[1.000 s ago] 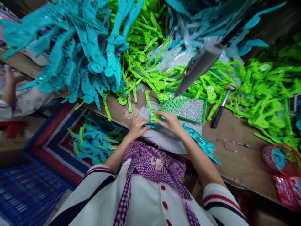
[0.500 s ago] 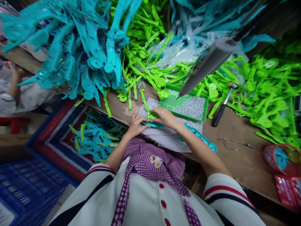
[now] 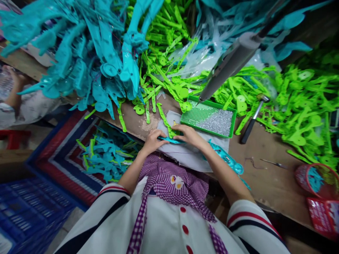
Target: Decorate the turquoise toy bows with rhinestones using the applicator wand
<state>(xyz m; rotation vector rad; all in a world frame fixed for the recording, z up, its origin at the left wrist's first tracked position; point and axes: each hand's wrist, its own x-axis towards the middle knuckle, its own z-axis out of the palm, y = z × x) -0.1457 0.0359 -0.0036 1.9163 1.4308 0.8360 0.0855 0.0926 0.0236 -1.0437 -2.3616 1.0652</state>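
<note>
My left hand (image 3: 153, 140) and my right hand (image 3: 188, 135) meet over a white cloth (image 3: 185, 151) at the near edge of the wooden bench (image 3: 265, 158). Both pinch a flat teal plastic piece (image 3: 171, 140) lying between them. A long green plastic piece (image 3: 164, 120) lies across it and runs away from me, under my right fingers. A green tray (image 3: 212, 118) of small silvery bits sits just beyond my right hand. More teal pieces (image 3: 227, 160) lie under my right forearm.
Heaps of teal parts (image 3: 87, 53) and green parts (image 3: 299, 102) cover the back of the bench. A grey hanging tool (image 3: 227, 68) points at the tray. A hammer (image 3: 251, 118) lies to the right, red baskets (image 3: 317, 180) further right. Another person's hand (image 3: 13, 88) shows at far left.
My hands have stayed on the teal piece, with small finger shifts. The view has drifted slightly; the hanging tool's tip now sits at the tray's back-left corner.
</note>
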